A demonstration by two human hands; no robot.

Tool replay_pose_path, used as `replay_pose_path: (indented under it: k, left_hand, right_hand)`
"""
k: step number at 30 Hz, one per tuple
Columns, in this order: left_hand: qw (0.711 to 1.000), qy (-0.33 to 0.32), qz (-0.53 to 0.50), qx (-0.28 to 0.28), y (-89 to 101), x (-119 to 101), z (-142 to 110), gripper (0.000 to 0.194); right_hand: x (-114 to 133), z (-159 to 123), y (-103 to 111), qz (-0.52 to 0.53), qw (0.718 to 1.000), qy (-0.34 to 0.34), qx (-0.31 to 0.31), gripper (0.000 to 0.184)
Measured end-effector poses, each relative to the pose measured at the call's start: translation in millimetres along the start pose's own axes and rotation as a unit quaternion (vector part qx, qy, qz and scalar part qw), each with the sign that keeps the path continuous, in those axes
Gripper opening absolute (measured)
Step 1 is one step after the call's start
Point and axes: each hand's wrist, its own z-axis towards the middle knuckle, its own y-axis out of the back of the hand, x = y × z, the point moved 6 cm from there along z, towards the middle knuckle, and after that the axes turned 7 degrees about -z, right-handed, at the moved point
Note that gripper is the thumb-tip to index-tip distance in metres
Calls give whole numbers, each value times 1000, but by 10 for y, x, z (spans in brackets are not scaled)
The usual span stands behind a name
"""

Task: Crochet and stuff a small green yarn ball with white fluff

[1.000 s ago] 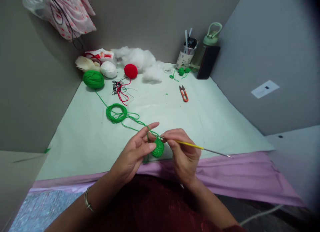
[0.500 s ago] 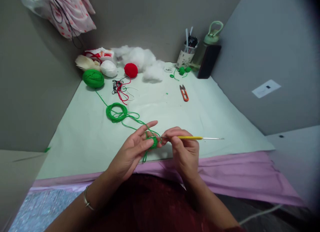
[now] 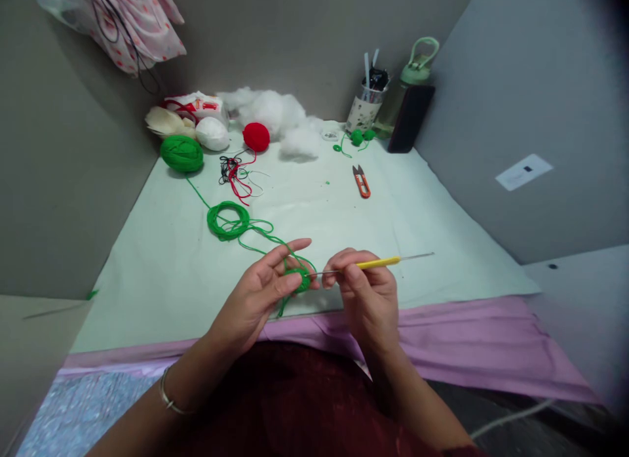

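Note:
Between the thumb and fingers of my left hand (image 3: 263, 290) is a small green crochet piece (image 3: 301, 281), partly hidden by the thumb. Green yarn (image 3: 268, 233) runs over the raised left index finger, and a loose end hangs below the piece. My right hand (image 3: 368, 290) grips a crochet hook (image 3: 378, 263) by its yellow handle. The hook's left metal end touches the green piece; its other metal end points right and slightly up. A coil of green yarn (image 3: 210, 226) lies beyond my left hand, joined by a strand to a green yarn ball (image 3: 181, 153).
Orange thread snips (image 3: 362, 183) lie right of centre. At the back are a red yarn ball (image 3: 256, 137), a white ball (image 3: 213, 135), white stuffing (image 3: 278, 116), small green pieces (image 3: 357, 138), a pen cup (image 3: 363, 109), a bottle (image 3: 417, 70) and a dark phone-like slab (image 3: 411, 119).
My right hand has shifted slightly right, and the hook has tilted so its right end sits higher. The left hand still holds the green piece in nearly the same place.

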Motion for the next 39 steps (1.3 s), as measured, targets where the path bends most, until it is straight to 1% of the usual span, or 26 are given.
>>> replay_pose_path:
  k: [2,5,8,10,13,19,27,31,34,36,39]
  left_hand:
    - [1000,3,11,-1,0,29,-7,46]
    - [1000,12,18,-17,24,56,-17,46]
    - [999,5,20,-43,55,41,-21,31]
    - [999,0,20,-49,59,31,-21,22]
    - [999,-1,18,-48,52,31,-22,22]
    - [998,0,23,-57,46,23,-19,22]
    - [998,-5,36,-55,45,9,-18,23]
    - [997,-10,49,-62,67,8,-27,26]
    - [996,-17,63,-64,86,5,-25,27]
    - [995,-29,72,-58,92,-4,-19,29]
    - [994,-44,91,-43,90,-19,-13,39]
  right_hand:
    - [-13,-8,-20,-10,1000,4,-4,11]
    - [-4,-21,-15,-49,998,31,-28,11]
    - [17,-33,6,-81,994,52,-48,13]
    - [30,-37,35,-93,992,57,-67,13]
    - [66,-43,67,-95,989,66,-87,14]
    - [146,-61,5,-118,988,89,-49,14]
    - [144,-57,-10,-123,987,93,-42,15]
    - [161,-57,-6,-141,985,94,-44,17]
    - [176,-62,-12,-148,984,97,-34,17]
    - [187,-63,-11,-150,983,99,-28,17]
    - [202,-61,-8,-155,982,104,-19,17]
